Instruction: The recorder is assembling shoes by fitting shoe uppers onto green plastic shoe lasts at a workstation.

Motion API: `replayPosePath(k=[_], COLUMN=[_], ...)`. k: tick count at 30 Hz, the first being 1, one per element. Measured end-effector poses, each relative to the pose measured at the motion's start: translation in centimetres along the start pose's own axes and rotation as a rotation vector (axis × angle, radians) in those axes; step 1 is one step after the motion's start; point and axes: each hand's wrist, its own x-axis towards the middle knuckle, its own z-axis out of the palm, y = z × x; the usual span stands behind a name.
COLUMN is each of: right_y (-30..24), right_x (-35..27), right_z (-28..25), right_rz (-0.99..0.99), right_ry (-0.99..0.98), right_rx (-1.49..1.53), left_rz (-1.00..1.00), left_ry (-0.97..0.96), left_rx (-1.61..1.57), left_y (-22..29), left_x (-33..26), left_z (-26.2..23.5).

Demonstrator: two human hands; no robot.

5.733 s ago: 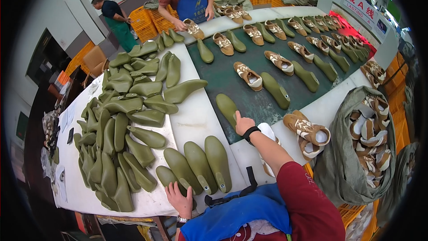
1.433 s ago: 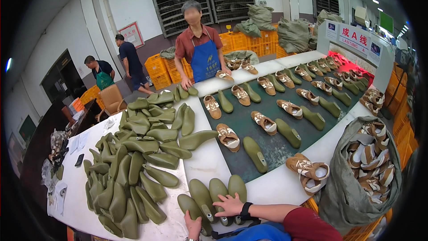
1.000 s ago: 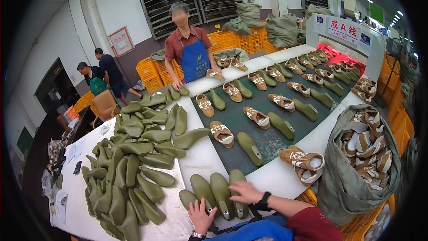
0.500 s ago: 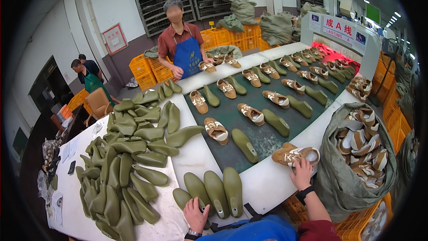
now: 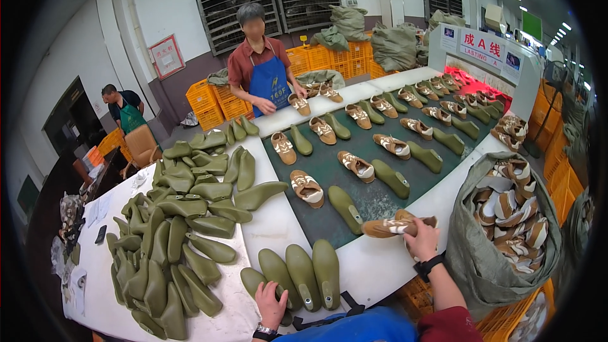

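Note:
My right hand [image 5: 423, 240] grips a brown-and-white sneaker upper [image 5: 382, 228] at the near edge of the green conveyor belt. The upper is tilted on its side, and my fingers hide part of it. My left hand [image 5: 271, 304] has its fingers curled over the leftmost of several olive-green shoe lasts [image 5: 252, 280] lying side by side at the near table edge. Another olive shoe last [image 5: 346, 209] lies on the belt just beyond the upper, with a brown sneaker upper [image 5: 307, 188] to its left.
A big heap of shoe lasts [image 5: 168, 240] covers the left table. Rows of uppers and lasts lie along the belt [image 5: 316, 220]. A grey-green sack [image 5: 472, 266] full of uppers stands at right. Across the belt a person in a blue apron [image 5: 269, 82] handles an upper.
My right hand has lifted and turned the upper, moving it left toward the belt. My left hand stays on the last. The co-worker across has tilted an upper.

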Motion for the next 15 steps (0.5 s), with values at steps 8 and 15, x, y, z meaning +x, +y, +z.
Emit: replayPosePath(k=[8, 15], right_y=[-17.9, -22.3], right_x=[-5.5, -7.7], right_z=[-2.0, -2.7], right_rz=[-0.277, -0.326], right_ry=[-0.823, -1.239], right_rx=[1.084, 1.179], left_rz=[-0.172, -0.425], left_ry=[-0.266, -0.074], left_rx=[-0.981, -1.509], left_y=[8.0, 6.1], left_x=[3.7, 4.9], left_z=[-3.5, -3.4])
